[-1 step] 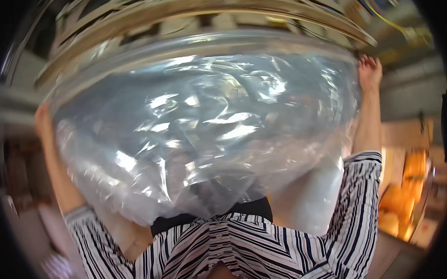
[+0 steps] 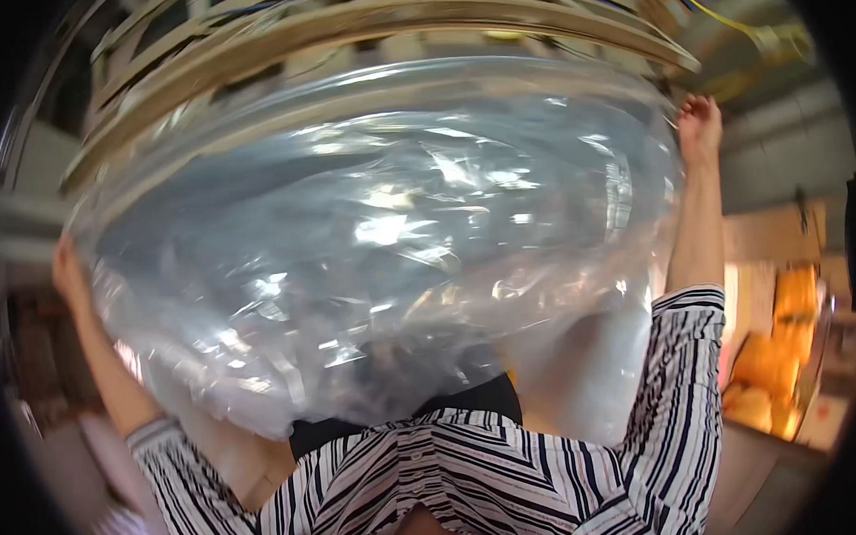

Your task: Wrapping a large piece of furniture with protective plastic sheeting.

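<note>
A big, shiny sheet of see-through plastic film [image 2: 352,261] is stretched wide between my raised arms. Its far edge bows across in front of me, and its near part hangs in creases against my waist. At the far left, my left hand [image 2: 70,266] is closed on the film's side edge. My right hand [image 2: 700,131], higher up on the right, has curled fingers at the opposite edge of the film. The fingertips of my left hand are partly hidden and small in the picture.
Beyond the film runs a wooden slatted frame [image 2: 391,16], like a pallet. A yellow cord [image 2: 721,17] hangs at the upper right. On the right stand a cardboard box [image 2: 776,236] and some orange, brightly lit things [image 2: 771,359] that I cannot make out.
My left hand has moved left and a little down, and my right hand slightly left and up. The film's creases have shifted, and its left side reaches farther out.
</note>
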Action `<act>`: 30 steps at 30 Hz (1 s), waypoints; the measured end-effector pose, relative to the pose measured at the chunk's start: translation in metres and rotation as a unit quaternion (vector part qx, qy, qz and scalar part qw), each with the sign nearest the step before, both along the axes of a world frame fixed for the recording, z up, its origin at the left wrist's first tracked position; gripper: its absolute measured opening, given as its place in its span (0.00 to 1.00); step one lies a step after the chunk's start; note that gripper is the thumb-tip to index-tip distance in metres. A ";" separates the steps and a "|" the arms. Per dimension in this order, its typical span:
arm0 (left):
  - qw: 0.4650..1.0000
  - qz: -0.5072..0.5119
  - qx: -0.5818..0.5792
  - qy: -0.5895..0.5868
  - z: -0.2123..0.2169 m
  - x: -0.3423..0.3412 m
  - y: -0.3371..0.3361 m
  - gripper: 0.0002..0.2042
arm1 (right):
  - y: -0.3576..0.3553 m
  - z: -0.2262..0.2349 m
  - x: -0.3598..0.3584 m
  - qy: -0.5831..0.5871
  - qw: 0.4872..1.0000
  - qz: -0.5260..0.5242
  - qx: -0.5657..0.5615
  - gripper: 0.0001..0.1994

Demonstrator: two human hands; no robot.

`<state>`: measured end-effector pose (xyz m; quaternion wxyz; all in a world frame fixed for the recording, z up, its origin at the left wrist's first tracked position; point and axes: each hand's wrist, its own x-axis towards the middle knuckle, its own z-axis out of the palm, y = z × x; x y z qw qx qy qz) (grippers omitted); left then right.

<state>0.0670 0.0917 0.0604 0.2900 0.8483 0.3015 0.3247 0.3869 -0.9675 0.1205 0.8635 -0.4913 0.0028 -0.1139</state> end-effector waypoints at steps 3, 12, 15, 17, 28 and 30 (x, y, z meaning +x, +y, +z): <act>0.966 0.012 0.191 0.173 0.041 -0.101 0.116 0.22 | 0.028 -0.007 -0.081 -0.017 0.998 -0.013 -0.057 0.09; 0.745 0.288 0.225 0.558 0.015 -0.168 0.134 0.19 | 0.132 -0.002 -0.333 -0.196 0.778 -0.211 -0.558 0.08; 0.882 -0.060 0.311 0.349 0.100 -0.073 0.116 0.21 | 0.173 -0.025 -0.342 -0.245 0.659 -0.295 -0.647 0.26; 0.911 -0.236 0.159 0.298 0.031 0.038 -0.019 0.19 | 0.210 -0.029 -0.328 -0.230 0.622 -0.323 -0.675 0.26; 0.850 -0.459 0.256 -0.042 0.028 0.118 -0.433 0.09 | 0.136 0.003 -0.170 -0.024 0.880 -0.187 -0.436 0.10; 0.849 -0.475 0.206 -0.104 0.017 0.124 -0.437 0.08 | 0.105 -0.007 -0.125 -0.050 0.836 -0.204 -0.507 0.11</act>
